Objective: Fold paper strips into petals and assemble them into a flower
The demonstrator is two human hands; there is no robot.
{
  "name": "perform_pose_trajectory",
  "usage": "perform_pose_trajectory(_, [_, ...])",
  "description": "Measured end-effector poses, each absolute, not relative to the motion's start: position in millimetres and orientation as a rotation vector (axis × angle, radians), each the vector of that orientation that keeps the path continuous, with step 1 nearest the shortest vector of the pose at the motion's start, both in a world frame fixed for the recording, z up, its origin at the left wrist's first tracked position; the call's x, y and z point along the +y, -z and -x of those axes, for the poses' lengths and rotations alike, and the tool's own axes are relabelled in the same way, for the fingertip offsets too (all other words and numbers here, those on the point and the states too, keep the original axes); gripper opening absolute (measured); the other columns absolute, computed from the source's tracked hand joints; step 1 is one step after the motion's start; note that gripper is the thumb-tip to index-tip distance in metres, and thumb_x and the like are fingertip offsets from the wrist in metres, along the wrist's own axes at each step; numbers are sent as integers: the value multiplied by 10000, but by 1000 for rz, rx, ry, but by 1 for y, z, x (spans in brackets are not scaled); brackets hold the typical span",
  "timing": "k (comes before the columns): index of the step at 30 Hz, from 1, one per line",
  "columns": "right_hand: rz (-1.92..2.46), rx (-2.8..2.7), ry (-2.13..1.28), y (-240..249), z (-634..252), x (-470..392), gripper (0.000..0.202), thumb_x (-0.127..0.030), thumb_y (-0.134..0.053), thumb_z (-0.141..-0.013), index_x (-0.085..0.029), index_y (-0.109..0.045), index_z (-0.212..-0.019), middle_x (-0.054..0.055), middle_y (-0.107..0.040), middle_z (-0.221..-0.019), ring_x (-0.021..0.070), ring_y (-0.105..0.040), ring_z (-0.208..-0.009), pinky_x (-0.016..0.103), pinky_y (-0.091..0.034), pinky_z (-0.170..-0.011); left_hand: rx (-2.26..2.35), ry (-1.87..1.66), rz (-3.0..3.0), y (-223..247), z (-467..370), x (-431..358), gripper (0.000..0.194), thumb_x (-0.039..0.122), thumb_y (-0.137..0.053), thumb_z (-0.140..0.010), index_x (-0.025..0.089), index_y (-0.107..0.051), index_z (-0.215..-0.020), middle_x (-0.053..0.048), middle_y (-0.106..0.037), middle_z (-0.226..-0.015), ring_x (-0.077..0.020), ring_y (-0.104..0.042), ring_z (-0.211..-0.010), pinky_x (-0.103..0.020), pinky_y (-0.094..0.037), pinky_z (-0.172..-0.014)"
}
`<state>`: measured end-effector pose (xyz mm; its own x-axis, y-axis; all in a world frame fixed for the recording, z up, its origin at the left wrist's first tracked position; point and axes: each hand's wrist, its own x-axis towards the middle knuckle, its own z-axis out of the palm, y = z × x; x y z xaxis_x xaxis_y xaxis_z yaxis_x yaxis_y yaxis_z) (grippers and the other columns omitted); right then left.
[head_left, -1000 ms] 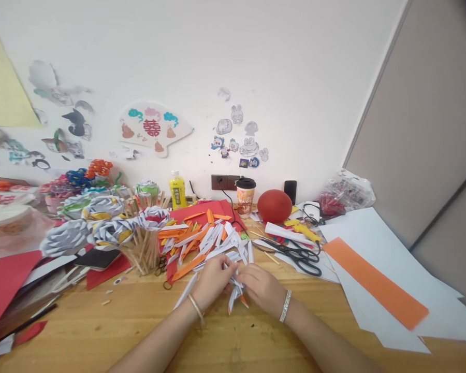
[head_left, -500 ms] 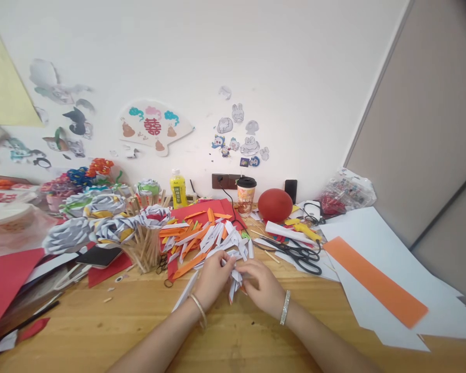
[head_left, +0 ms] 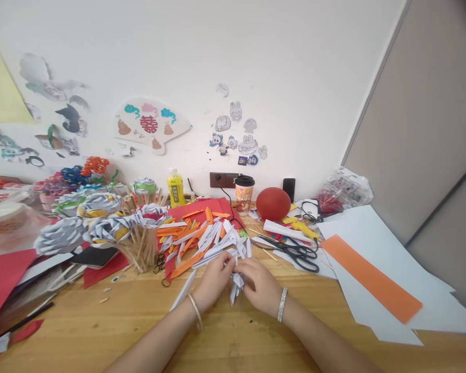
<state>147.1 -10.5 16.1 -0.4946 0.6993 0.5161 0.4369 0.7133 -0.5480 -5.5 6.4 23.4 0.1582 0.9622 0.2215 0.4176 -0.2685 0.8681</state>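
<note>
My left hand [head_left: 216, 275] and my right hand [head_left: 259, 282] meet at the middle of the wooden table. Between them they pinch a small cluster of folded white paper pieces [head_left: 237, 284], whose pointed ends hang down below my fingers. Most of its upper part is hidden by my fingertips. Just beyond my hands spreads a pile of folded paper strips [head_left: 202, 233], white and orange, partly on red paper. A long white folded strip [head_left: 183, 290] lies by my left wrist.
Black scissors [head_left: 301, 255] and a yellow glue gun [head_left: 305, 228] lie to the right, near a red balloon [head_left: 273, 204] and a lidded cup [head_left: 244, 197]. White sheets [head_left: 373, 280] hold an orange strip [head_left: 373, 277]. Paper flowers [head_left: 111, 228] on sticks and a yellow-labelled bottle [head_left: 176, 189] stand left.
The whole view has shifted slightly, so things appear a little farther left. Both hands stay together on the folded paper cluster, with only slight finger movement.
</note>
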Motion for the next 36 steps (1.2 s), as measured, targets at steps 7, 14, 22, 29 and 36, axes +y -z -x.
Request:
perform_pose_trajectory(7, [815,-2177,-445,-15,-150,-9,448,28,-412,-555,-193,-620,-885,45,-611,-864,184,-532,-844,299,-435,-770,1285,-1022,-1805,-24,7,10,180,334,-436,-696,183,-509,-631,4,-530,-612,-174,-507,-631,-273,-412,-602])
perform_pose_trajectory(14, [870,-2223,-427,-14,-147,-16,497,40,-409,-591,-196,-615,-977,57,-598,-925,193,-519,-890,317,-428,-808,1378,-1050,-1774,-26,5,6,140,289,-415,-689,193,-475,-607,1,-532,-612,-174,-508,-634,-268,-403,-604])
perform_pose_trajectory(22, [966,-2215,-425,-16,-145,-22,520,-6,-476,-663,-176,-531,-1151,81,-577,-1008,205,-512,-933,345,-436,-838,1496,-1018,-1767,-14,10,15,130,232,-407,-707,181,-494,-625,-9,-571,-631,-175,-551,-649,-263,-422,-615])
perform_pose_trajectory(29, [1010,-2266,-404,-17,-144,-19,310,-151,-586,-750,-189,-597,-1058,64,-622,-957,204,-530,-906,334,-439,-805,1662,-959,-1890,-8,13,16,181,250,-424,-784,173,-534,-662,-18,-583,-633,-177,-536,-618,-276,-393,-610])
perform_pose_trajectory(36, [1387,-2011,-107,-20,-182,15,189,-102,-501,-796,-170,-647,-895,91,-621,-908,228,-527,-913,366,-421,-820,1364,-1005,-2317,-37,27,9,197,289,-466,-828,182,-618,-760,-76,-621,-859,-229,-530,-878,-349,-389,-820])
